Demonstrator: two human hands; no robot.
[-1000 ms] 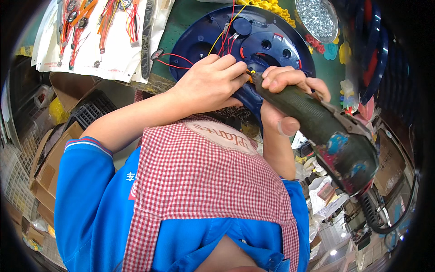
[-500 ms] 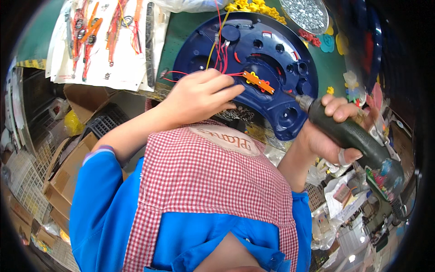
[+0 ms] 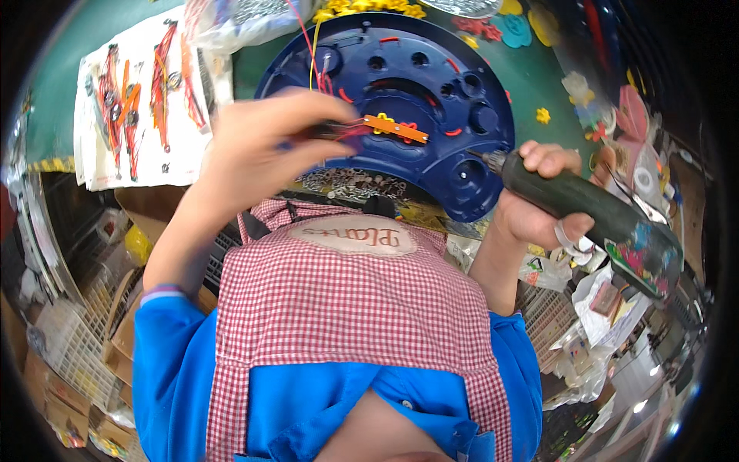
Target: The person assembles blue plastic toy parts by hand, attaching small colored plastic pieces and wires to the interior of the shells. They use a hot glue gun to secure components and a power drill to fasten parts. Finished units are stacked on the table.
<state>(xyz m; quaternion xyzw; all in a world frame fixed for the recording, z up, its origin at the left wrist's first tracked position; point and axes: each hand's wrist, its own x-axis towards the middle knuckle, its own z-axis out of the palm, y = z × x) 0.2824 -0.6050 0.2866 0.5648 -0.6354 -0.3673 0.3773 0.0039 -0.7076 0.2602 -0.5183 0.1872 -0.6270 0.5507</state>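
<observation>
My right hand (image 3: 543, 192) is wrapped round a dark green power screwdriver (image 3: 585, 206), whose bit points left over the right part of a blue curved plastic shell (image 3: 493, 185). My left hand (image 3: 277, 138) is smeared by motion above the shell's left edge. Something dark shows between its thumb and fingers, but I cannot make it out. Beside its fingertips, an orange strip (image 3: 396, 128) lies in the shell across yellow and red plastic pieces (image 3: 382, 121). Red wires (image 3: 323, 81) and a yellow wire (image 3: 314, 54) run up from the shell.
Several small metal screws (image 3: 354, 185) lie along the shell's near edge. White sheets at left carry red-wired parts (image 3: 162, 92). Beyond the shell are a clear bag (image 3: 250, 23), yellow plastic pieces (image 3: 369, 8) and a tray of metal parts (image 3: 466, 6). Cardboard boxes (image 3: 146, 212) stand at lower left.
My left hand has pulled back left from the orange strip, which stays in the shell. The screwdriver is still in my right hand. The whole view has shifted, and the clear bag shows more.
</observation>
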